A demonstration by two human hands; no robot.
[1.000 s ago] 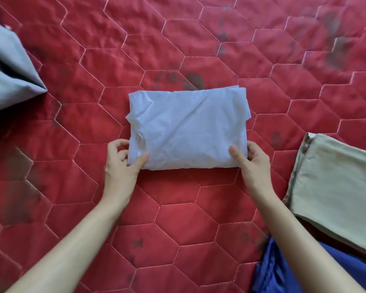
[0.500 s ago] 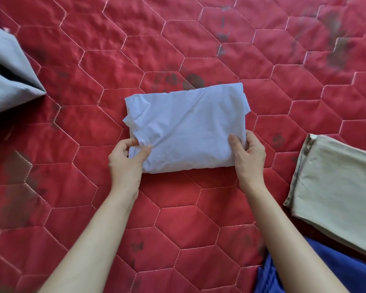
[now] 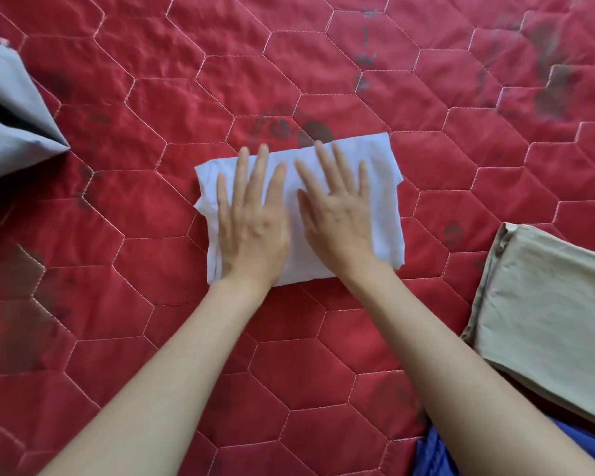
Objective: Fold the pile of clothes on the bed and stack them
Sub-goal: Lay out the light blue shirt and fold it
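At the far left edge, a grey cloth (image 3: pixel 11 132), bunched to a point, lying on the red quilted bedspread (image 3: pixel 323 70) with its hexagon stitching and dark smudges. Toward the middle of the bedspread, a folded white garment (image 3: pixel 385 187), a wrinkled rectangle, slightly tilted, lying flat. On its left half, the left hand (image 3: pixel 251 221), palm down, fingers straight and spread, pressing the fabric, gripping nothing. Just beside it on the right half, the right hand (image 3: pixel 337 214), likewise flat with fingers splayed, pressing down, thumbs close together but apart. Both forearms bare, reaching in from the bottom edge. Well to the right, apart from the white garment, a folded beige garment (image 3: pixel 547 310) lying flat, cut off by the right edge. Below it at the bottom right, a blue cloth (image 3: pixel 433 455), partly hidden under the right forearm and the beige garment.
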